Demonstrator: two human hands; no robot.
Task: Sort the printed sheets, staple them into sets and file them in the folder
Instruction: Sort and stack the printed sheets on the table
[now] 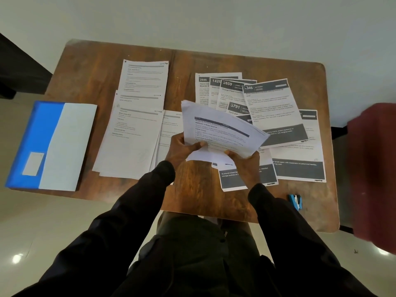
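Observation:
I hold a stack of printed sheets [220, 129] above the middle of the wooden table [90, 67]. My left hand [184, 147] grips its near left edge, and my right hand [245, 162] grips its near right corner. Plain text sheets [132, 133] lie in overlapping piles to the left. Sheets with dark numbered headers [267, 99] are fanned out at the back right, with more of them at the right front. A blue and white folder [53, 144] lies shut at the table's left edge. A blue stapler [295, 201] sits near the front right edge.
A dark red blurred object [372, 172] stands beside the table's right side. A dark piece of furniture [19, 67] is at the far left. Pale tiled floor surrounds the table, and my dark-trousered legs are below its front edge.

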